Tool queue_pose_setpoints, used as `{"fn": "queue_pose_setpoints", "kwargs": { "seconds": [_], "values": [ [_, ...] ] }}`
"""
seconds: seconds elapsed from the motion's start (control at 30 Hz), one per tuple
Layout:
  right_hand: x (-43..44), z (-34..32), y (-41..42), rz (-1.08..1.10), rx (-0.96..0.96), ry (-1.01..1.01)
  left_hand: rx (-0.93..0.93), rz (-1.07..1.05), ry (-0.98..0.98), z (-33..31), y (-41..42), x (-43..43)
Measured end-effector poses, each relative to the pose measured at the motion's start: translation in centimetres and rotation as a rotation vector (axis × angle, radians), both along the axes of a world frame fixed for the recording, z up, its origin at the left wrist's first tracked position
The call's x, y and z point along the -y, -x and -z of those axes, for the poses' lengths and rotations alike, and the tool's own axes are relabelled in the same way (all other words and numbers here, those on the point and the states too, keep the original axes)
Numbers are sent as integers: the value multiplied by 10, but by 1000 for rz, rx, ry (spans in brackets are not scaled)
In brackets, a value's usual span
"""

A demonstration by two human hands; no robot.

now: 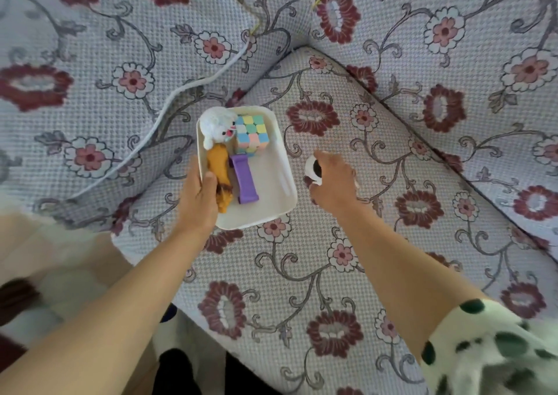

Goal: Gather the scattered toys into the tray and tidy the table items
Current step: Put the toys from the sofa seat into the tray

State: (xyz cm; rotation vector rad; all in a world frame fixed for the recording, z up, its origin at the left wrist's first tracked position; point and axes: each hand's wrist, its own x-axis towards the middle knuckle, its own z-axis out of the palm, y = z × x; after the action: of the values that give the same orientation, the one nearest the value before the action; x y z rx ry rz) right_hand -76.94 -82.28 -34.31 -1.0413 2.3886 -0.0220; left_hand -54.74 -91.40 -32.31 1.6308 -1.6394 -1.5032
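A white tray [279, 201] rests on a floral sofa seat. Inside it lie a white plush animal [216, 124], a pastel puzzle cube [251, 134], a purple toy [245, 181] and an orange-brown toy animal [218, 165]. My left hand [197, 198] grips the tray's left rim, thumb lying on the orange toy. My right hand [333, 180] is just right of the tray, fingers curled around a small black-and-white toy [314, 169] that sits on the cushion; most of the toy is hidden by the hand.
The sofa cushion [347, 243] is covered in a flowered quilted cloth, with backrests behind and to the right. A white cable [169, 101] trails over the left cushion. The sofa's front-left edge drops to a pale floor [54, 261].
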Motion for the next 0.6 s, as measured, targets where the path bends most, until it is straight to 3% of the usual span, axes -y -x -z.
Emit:
{"fn": "queue_pose_setpoints", "kwargs": {
  "seconds": [0.17, 0.47, 0.6],
  "values": [
    [2, 25, 5, -127, -148, -85, 1, 22, -8, 19, -1, -4],
    [10, 35, 19, -94, -22, -3, -49, 0, -68, 23, -6, -8],
    [16, 3, 22, 42, 52, 166, -64, -20, -81, 17, -10, -2]
  ]
}}
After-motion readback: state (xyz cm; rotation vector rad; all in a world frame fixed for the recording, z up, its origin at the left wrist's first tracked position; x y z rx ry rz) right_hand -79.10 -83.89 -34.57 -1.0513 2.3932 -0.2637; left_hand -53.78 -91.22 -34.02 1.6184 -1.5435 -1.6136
